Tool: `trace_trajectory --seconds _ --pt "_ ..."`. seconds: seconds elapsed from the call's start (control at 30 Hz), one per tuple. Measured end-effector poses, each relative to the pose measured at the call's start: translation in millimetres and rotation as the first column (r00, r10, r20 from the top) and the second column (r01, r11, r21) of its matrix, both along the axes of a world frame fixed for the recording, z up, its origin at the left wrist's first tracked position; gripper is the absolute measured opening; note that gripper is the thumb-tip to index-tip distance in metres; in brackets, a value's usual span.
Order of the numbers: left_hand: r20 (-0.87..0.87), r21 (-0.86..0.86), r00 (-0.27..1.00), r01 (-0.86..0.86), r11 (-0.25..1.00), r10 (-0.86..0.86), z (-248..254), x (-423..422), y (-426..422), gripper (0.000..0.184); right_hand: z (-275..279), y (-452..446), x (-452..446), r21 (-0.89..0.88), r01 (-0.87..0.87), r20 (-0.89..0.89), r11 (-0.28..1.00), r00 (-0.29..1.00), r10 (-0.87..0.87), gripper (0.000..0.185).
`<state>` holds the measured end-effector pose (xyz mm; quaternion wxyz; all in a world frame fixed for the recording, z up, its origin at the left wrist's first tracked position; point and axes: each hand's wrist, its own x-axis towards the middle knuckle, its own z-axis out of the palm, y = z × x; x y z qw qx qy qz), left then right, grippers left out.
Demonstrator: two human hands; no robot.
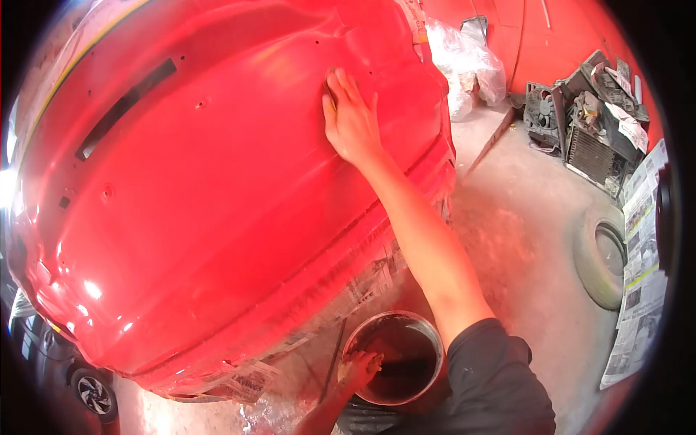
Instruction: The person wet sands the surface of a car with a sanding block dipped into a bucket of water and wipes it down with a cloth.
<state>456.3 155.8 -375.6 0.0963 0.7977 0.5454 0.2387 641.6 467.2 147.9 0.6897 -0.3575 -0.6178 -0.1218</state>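
Note:
A large glossy red car body panel (pixel 196 196) fills the left and middle of the view. On its upper right part lies my right hand (pixel 353 123), the arm stretched out and the palm turned to the surface. Something small and dark shows between its thumb and fingers; its kind is unclear. Below the panel's lower edge stands a round bucket (pixel 439 348) with dark liquid inside. My left hand (pixel 360 370) is over the bucket's left side, fingers curled together. Whatever they may hold is hidden.
Masking newspaper (pixel 373 283) hangs along the panel's edge. At right are a pile of old car parts (pixel 591 141), a tyre (pixel 591 254) and a newspaper-covered piece (pixel 638 268). Clear plastic sheeting (pixel 467 65) lies behind. A dark car's wheel (pixel 94 391) shows at lower left.

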Motion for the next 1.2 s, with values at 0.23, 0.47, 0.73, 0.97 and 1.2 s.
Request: trace_trajectory --seconds 0.23,0.47,0.73,0.97,1.2 --pt "0.007 -0.001 1.0 -0.001 1.0 0.001 51 12 -2 0.04 17 13 7 -0.044 -0.019 -0.016 0.999 1.0 0.018 0.047" --pt "-0.062 0.022 0.997 -0.046 0.999 0.047 26 8 3 0.042 -4 -70 -78 -0.048 -0.083 0.207 0.995 0.974 0.091 0.065" --pt "-0.124 0.023 0.992 -0.033 0.999 0.036 54 11 -5 0.053 56 -11 -48 -0.045 -0.066 0.058 0.997 0.996 0.069 0.059" --pt "-0.157 -0.071 0.986 -0.074 0.995 0.062 62 12 -8 0.047 25 -75 -103 0.114 -0.15 0.338 0.982 0.935 0.104 0.059" --pt "-0.077 -0.14 0.995 -0.077 0.987 0.067 89 17 -13 0.047 79 -26 -91 -0.024 -0.015 0.05 1.0 0.999 0.016 0.06"
